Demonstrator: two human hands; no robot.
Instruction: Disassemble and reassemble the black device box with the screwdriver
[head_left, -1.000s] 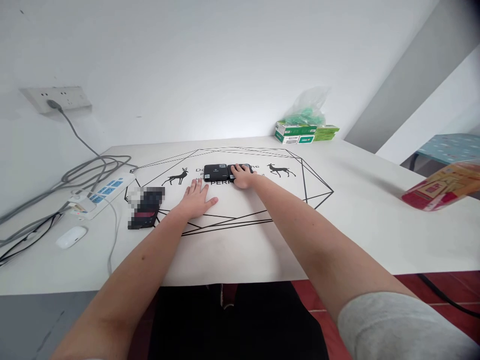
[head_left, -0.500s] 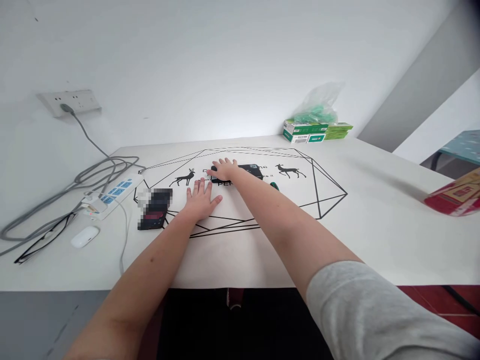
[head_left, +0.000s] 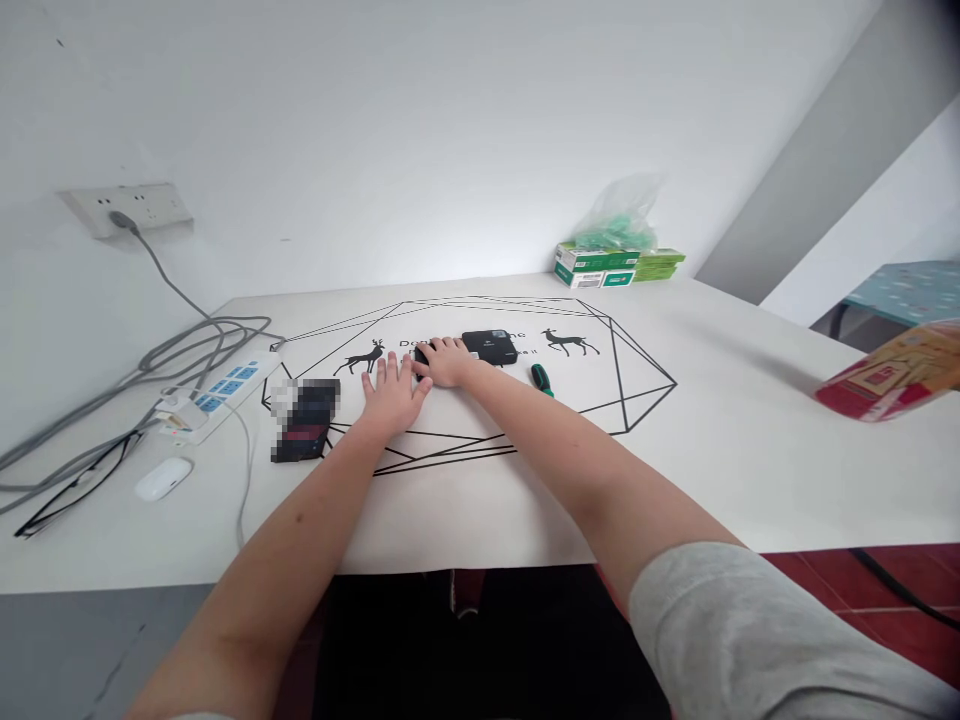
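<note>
On the white table, my right hand [head_left: 447, 362] lies over a small dark object [head_left: 424, 354], fingers on its far side and thumb near its left end. Most of that object is hidden under the palm, so its kind does not show. Right behind it is a flat black rectangular device [head_left: 491, 347] with rounded corners. My left hand [head_left: 394, 395] rests flat on the table with fingers spread, its fingertips close to the right thumb. A green and black screwdriver [head_left: 541, 379] lies to the right, partly behind my right forearm.
On the left are a blurred-out dark phone-like thing [head_left: 307, 425], a power strip [head_left: 229, 393], grey cable [head_left: 180, 345], glasses [head_left: 79, 485] and a white earbud case [head_left: 164, 479]. Green and white boxes [head_left: 600, 265] under a plastic bag stand at the back; a red-yellow packet [head_left: 874, 385] is far right.
My right hand has come slightly nearer to me, and its fingers are drawn in closer together. The dark object under it now appears apart from the black device. More of the screwdriver shows.
</note>
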